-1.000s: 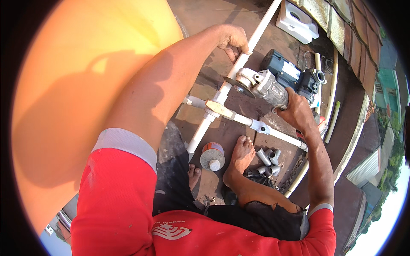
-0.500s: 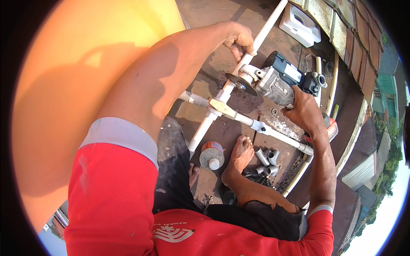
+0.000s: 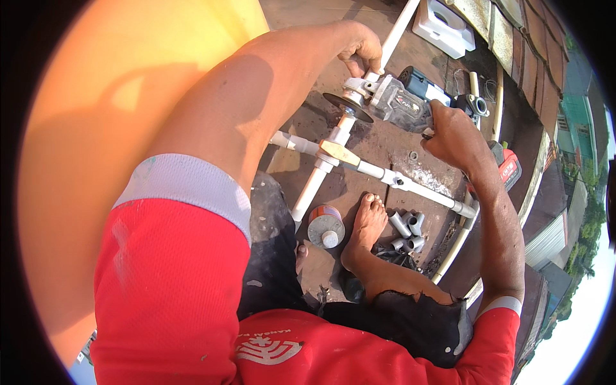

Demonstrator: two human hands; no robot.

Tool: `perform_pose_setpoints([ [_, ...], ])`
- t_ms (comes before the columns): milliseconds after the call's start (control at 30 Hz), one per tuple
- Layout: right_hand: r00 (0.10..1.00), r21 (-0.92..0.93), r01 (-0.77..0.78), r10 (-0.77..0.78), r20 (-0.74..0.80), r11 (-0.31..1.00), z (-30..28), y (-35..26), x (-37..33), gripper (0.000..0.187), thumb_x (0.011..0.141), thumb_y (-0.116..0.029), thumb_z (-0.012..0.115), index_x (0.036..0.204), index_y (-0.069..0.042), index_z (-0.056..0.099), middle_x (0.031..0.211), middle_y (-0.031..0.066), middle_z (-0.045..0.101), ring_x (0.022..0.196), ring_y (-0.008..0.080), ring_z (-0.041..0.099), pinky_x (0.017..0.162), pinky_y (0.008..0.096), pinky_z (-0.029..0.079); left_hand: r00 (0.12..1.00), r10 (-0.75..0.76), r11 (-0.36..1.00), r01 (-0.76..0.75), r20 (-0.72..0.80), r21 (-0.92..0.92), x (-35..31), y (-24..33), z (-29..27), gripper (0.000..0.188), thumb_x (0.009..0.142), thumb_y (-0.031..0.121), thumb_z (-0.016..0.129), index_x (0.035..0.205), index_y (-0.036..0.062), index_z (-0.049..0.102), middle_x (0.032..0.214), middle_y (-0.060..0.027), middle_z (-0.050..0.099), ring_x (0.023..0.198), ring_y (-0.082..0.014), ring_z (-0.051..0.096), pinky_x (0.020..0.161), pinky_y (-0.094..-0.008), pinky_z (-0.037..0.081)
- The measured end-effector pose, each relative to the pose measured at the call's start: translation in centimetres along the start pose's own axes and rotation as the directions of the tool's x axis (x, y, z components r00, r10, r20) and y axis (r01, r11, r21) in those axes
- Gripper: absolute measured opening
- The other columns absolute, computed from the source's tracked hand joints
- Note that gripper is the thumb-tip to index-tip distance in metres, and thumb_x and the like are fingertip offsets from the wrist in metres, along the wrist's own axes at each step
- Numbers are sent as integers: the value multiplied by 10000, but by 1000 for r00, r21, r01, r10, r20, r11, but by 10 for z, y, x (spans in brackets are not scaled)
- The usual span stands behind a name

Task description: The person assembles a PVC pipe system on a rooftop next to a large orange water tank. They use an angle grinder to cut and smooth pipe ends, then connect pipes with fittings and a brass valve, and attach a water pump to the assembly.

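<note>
An angle grinder (image 3: 403, 106) with a grey body is held at its rear end by my right hand (image 3: 452, 135), fingers wrapped round it. Its dark cutting disc (image 3: 331, 101) lies across the white pipe (image 3: 397, 35); whether it touches is unclear. Just beyond the grinder's head, my left hand (image 3: 362, 52) has its fingers closed on the same pipe. Nearer to me the pipe meets a cross run (image 3: 428, 196) at a joint with a yellowish bar-shaped part (image 3: 340, 153). Part of the left-hand grip is hidden behind the fingers and forearm.
A large yellow-orange rounded surface (image 3: 147, 102) fills the left. A blue-black motor (image 3: 417, 82) and white foam block (image 3: 443, 29) lie beyond. Near my bare foot (image 3: 370, 221) are a tin can (image 3: 326, 224) and several grey pipe fittings (image 3: 407, 231). Roof tiles (image 3: 532, 58) border the right.
The grinder and my right hand have moved away from me and slightly left, carrying the disc farther along the pipe from the joint. My left hand remains at the pipe.
</note>
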State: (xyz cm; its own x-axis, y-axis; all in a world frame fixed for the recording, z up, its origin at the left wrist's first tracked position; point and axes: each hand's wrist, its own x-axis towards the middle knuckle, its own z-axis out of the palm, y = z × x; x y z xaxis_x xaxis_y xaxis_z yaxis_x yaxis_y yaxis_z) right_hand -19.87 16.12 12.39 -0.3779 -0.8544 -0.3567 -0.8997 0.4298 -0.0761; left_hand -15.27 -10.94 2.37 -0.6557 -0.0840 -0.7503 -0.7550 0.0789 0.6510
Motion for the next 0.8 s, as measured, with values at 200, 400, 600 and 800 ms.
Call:
perform_pose_setpoints([
  [200, 999, -17, 32, -32, -12, 999, -5, -4, 8, 245, 830, -17, 686, 1058, 74, 687, 961, 337, 761, 1006, 477, 780, 893, 549, 621, 1000, -22, 986, 24, -10, 167, -9, 24, 1, 362, 1009, 50, 729, 1308, -150, 687, 1323, -346, 728, 1142, -444, 785, 990, -634, 651],
  [400, 999, -53, 44, -43, 11, 998, -6, -6, 14, 286, 859, -44, 686, 1120, 71, 694, 987, 324, 770, 1017, 469, 785, 896, 538, 632, 996, 8, 990, 4, -86, 140, 7, 33, 5, 314, 1042, 31, 691, 1281, -170, 661, 1180, -351, 740, 1028, -419, 809, 803, -489, 749],
  [600, 998, -75, 26, -22, 51, 997, -13, -8, 14, 305, 851, -76, 731, 1117, 65, 684, 987, 323, 770, 1016, 468, 785, 891, 536, 636, 998, 10, 984, 1, -58, 179, 12, 36, 6, 348, 1052, 12, 653, 1323, -201, 606, 1223, -391, 711, 1030, -443, 800, 830, -501, 743],
  [800, 996, 99, -88, 87, 15, 991, -30, 5, -28, 465, 782, -119, 890, 1163, 41, 679, 1002, 280, 792, 996, 424, 806, 898, 503, 648, 998, 5, 984, 7, -69, 176, 12, 34, 5, 360, 1051, 21, 656, 1328, -203, 602, 1256, -403, 693, 1069, -464, 791, 894, -534, 726],
])
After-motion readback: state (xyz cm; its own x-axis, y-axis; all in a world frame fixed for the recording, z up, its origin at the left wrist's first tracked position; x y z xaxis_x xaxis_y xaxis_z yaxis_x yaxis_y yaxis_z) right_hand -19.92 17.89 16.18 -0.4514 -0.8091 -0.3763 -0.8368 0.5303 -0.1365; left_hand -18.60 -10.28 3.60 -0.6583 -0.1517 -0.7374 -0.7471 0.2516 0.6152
